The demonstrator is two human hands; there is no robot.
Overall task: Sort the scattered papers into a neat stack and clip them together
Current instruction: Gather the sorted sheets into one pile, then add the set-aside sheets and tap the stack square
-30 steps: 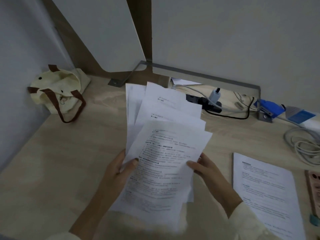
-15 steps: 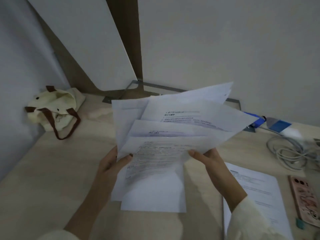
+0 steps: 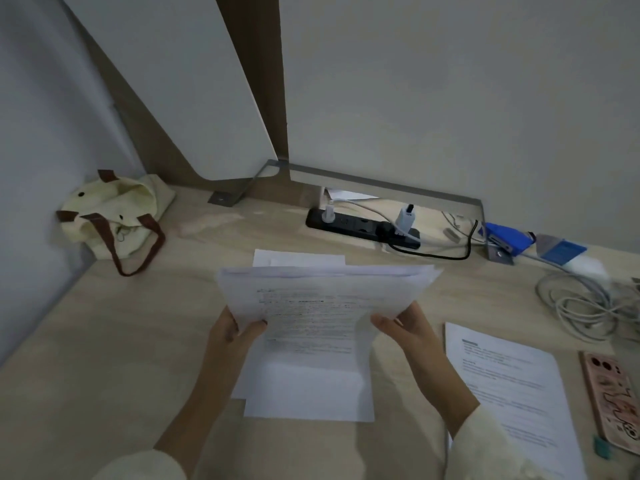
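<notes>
Above the desk (image 3: 104, 341), the left hand (image 3: 230, 336) pinches the papers (image 3: 311, 323) at their left edge, thumb over the top sheet. The right hand (image 3: 410, 329) cups the right edge, fingers pressed together. A separate sheet (image 3: 512, 382) lies right; a power strip (image 3: 360, 227) sits behind.

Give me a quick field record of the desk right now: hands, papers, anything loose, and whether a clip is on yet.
left hand: grip on the left edge of the held papers
right hand: grip on their right edge
held papers: several sheets, edges uneven, raised over the desk
loose sheet: flat on the desk, right of the hands, not yet gathered
clip: none visible on the papers
phone: far right, beside the loose sheet
tote bag: back left corner
power strip: at the back, plugs in
</notes>
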